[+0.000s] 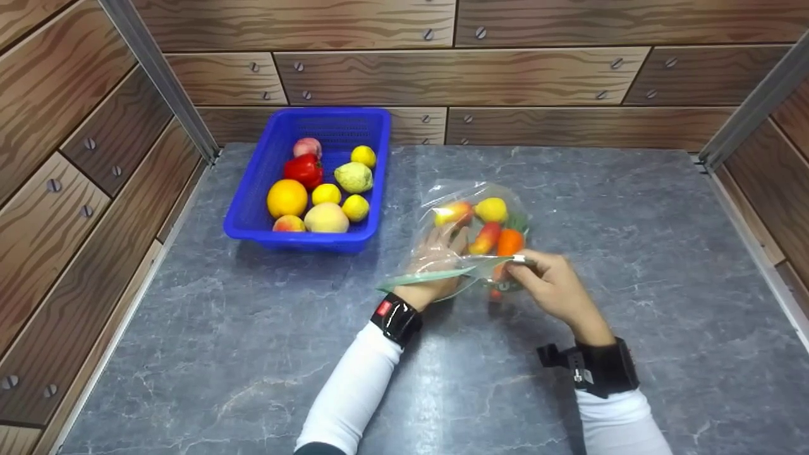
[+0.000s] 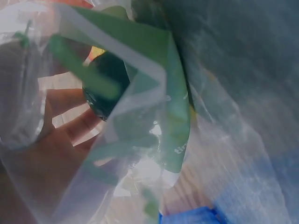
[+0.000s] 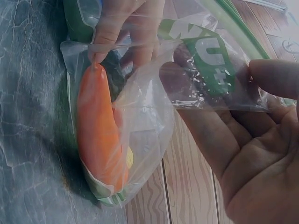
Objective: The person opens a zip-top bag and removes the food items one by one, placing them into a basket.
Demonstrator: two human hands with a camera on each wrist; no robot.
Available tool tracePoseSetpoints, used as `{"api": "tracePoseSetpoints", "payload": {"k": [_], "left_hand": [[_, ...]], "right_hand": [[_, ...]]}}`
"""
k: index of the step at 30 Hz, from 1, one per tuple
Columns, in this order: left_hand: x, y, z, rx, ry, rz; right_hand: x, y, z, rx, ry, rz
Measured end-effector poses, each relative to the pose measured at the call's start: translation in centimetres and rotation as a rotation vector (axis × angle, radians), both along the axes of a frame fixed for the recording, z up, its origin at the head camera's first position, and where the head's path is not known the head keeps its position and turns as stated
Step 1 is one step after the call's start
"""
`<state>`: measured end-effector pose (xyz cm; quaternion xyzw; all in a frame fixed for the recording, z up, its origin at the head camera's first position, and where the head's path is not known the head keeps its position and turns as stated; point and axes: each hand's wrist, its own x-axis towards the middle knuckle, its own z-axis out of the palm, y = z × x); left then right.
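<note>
A clear zip bag (image 1: 483, 189) with green printing and a green zip strip lies across both hands. My left hand (image 1: 439, 253) is inside it, fingers spread and extended. By its fingertips is a dark green rounded thing (image 2: 105, 86), partly hidden by the bag film. My right hand (image 1: 550, 284) pinches the bag's edge between thumb and fingers, holding the mouth up. In the bag are an orange carrot (image 3: 98, 126), two red-and-yellow mangoes (image 1: 485, 237) and a yellow lemon (image 1: 492, 210). In the right wrist view, a left fingertip overlaps the carrot's upper end.
To the left stands a blue basket (image 1: 232, 221) with an orange (image 1: 287, 198), a red bell pepper (image 1: 304, 170), peaches and several yellow fruits. Wood-patterned walls (image 1: 537, 76) enclose the grey marbled table (image 1: 253, 354) at the back and sides.
</note>
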<state>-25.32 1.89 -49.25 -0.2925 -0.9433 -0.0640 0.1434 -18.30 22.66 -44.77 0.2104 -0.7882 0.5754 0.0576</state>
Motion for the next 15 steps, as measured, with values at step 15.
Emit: {"api": "tracePoseSetpoints", "payload": {"k": [15], "left_hand": [[0.37, -0.52, 0.85, 0.142, -0.131, -0.016]], "right_hand": [[-0.01, 0.07, 0.06, 0.011, 0.001, 0.002]]}}
